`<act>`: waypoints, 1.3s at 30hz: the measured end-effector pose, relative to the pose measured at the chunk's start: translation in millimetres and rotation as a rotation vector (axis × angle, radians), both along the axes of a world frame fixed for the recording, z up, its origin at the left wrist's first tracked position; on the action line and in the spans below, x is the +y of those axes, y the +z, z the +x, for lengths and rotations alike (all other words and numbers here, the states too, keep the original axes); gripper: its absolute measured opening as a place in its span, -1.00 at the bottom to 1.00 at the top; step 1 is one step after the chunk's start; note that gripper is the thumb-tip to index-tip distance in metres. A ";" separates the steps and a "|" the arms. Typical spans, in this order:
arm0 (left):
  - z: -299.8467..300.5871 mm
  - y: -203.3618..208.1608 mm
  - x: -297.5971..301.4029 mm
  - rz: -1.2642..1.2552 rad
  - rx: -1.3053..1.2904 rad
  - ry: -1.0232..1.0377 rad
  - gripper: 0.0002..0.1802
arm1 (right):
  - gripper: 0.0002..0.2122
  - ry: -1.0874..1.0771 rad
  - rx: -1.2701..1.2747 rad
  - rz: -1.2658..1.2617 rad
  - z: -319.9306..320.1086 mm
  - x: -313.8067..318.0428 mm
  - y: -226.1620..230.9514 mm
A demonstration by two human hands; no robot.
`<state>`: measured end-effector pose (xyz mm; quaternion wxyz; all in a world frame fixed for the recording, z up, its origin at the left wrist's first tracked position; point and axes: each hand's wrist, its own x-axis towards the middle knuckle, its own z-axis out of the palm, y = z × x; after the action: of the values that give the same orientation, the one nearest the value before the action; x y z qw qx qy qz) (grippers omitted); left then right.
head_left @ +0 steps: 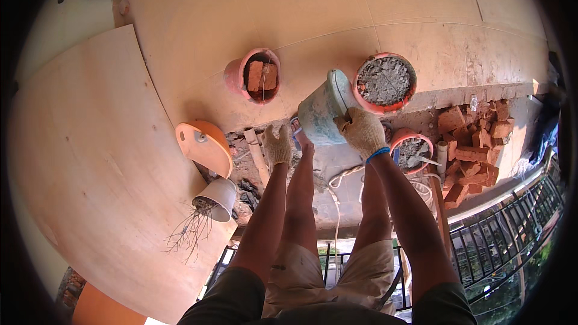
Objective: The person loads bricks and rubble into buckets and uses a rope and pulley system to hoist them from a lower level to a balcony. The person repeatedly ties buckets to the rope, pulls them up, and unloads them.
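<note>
A green bucket (320, 114) hangs tilted in front of my legs, its rim toward the right. My right hand (363, 132), in a knitted work glove with a blue band at the wrist, is closed on the bucket's rim or handle; which of the two is hidden. Left of the bucket, my left hand (277, 145), gloved as well, is empty with thumb and fingers apart. Just beyond my right hand stands a red bucket of grey mortar (386, 108). Farther left, another red bucket (233, 76) contains broken bricks (262, 76).
A brick pile (477, 150) lies at right beside a smaller mortar bucket (426, 141) with a tool in it. Rope (346, 176) lies near my feet. At left are an orange basin (208, 141), a white pot with dry twigs (220, 197) and a large wooden board (96, 144). Black railings (500, 235) stand behind.
</note>
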<state>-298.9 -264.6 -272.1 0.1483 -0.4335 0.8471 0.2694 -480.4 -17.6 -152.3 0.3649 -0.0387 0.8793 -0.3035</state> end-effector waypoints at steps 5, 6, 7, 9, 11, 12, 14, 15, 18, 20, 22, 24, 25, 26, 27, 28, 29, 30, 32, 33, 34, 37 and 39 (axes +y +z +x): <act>-120.7 13.2 -31.3 -0.253 0.313 -0.032 -0.20 | -0.67 0.054 0.224 0.118 -53.0 -83.3 -25.3; -138.9 6.5 -35.9 -0.264 0.351 -0.101 -0.26 | -0.71 0.093 0.284 0.139 -64.3 -101.1 -30.5; -154.9 -1.3 -41.9 -0.275 0.393 -0.173 -0.31 | -0.75 0.149 0.362 0.194 -74.2 -116.1 -39.0; -167.1 -36.7 -78.3 0.464 0.226 -0.043 -0.40 | -0.76 0.230 0.445 0.216 -87.3 -139.5 -74.1; -172.9 -52.0 -92.0 0.843 0.136 0.120 -0.44 | -0.75 0.240 0.387 0.257 -88.5 -140.4 -107.8; -177.7 -50.3 -93.3 0.845 0.140 0.220 -0.45 | -0.73 0.235 0.362 0.286 -91.1 -132.9 -118.8; -160.7 -37.8 -115.2 0.750 0.173 0.426 -0.49 | -0.68 0.078 0.520 0.161 -77.4 -153.4 -94.2; -159.0 -8.0 -105.7 0.711 0.126 0.391 -0.46 | -0.64 -0.021 0.610 0.139 -70.8 -145.4 -79.4; -121.2 47.3 -112.3 0.586 0.255 0.141 -0.51 | -0.68 -0.262 0.268 -0.193 -21.1 -116.9 -62.6; -114.8 94.1 -121.3 0.768 0.230 0.341 -0.62 | -0.71 -0.102 0.003 -0.112 22.8 -74.6 -72.3; -107.8 129.5 -102.4 0.790 0.192 0.322 -0.67 | -0.69 0.100 -0.001 -0.007 79.5 -44.0 -66.4; -90.3 162.7 -76.2 0.964 0.098 0.402 -0.69 | -0.56 0.138 0.008 0.009 100.7 -37.9 -15.7; -81.4 175.4 -58.0 1.070 0.068 0.408 -0.67 | -0.51 0.124 0.119 -0.032 113.5 -26.9 -5.5; -76.1 193.3 -32.9 1.113 0.000 0.397 -0.65 | -0.51 0.168 0.206 -0.029 114.9 -12.4 4.9; -84.4 224.4 -1.8 1.079 -0.066 0.375 -0.65 | -0.51 0.211 0.293 -0.021 112.7 5.8 19.4; -79.4 237.2 17.6 1.132 -0.101 0.383 -0.65 | -0.51 0.255 0.383 0.003 112.5 28.3 32.3; -76.0 247.6 37.7 1.138 -0.152 0.306 -0.65 | -0.62 0.340 0.451 -0.062 108.5 50.4 37.4; -71.5 257.5 55.2 1.142 -0.202 0.226 -0.65 | -0.70 0.438 0.401 -0.071 113.4 76.0 39.5; -73.1 272.7 97.6 1.149 -0.282 0.122 -0.64 | -0.84 0.545 0.388 -0.125 126.6 126.4 33.0; -76.0 282.1 120.7 1.154 -0.323 0.104 -0.64 | -0.81 0.592 0.421 -0.125 136.8 147.3 27.1; -77.4 288.3 143.9 1.156 -0.365 0.091 -0.64 | -0.81 0.540 0.472 -0.131 146.1 165.7 27.7; -79.1 281.5 208.5 1.201 -0.471 -0.211 -0.65 | -0.88 0.490 0.483 -0.065 176.1 224.3 23.3; -91.4 278.2 251.9 1.123 -0.408 -0.527 -0.75 | -0.89 0.325 0.435 -0.207 193.2 252.7 12.8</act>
<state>-390.3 -12.7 6.1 0.5709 -0.1105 0.6103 0.5380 -287.2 235.1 -139.5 0.2058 -0.2802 0.8836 -0.3136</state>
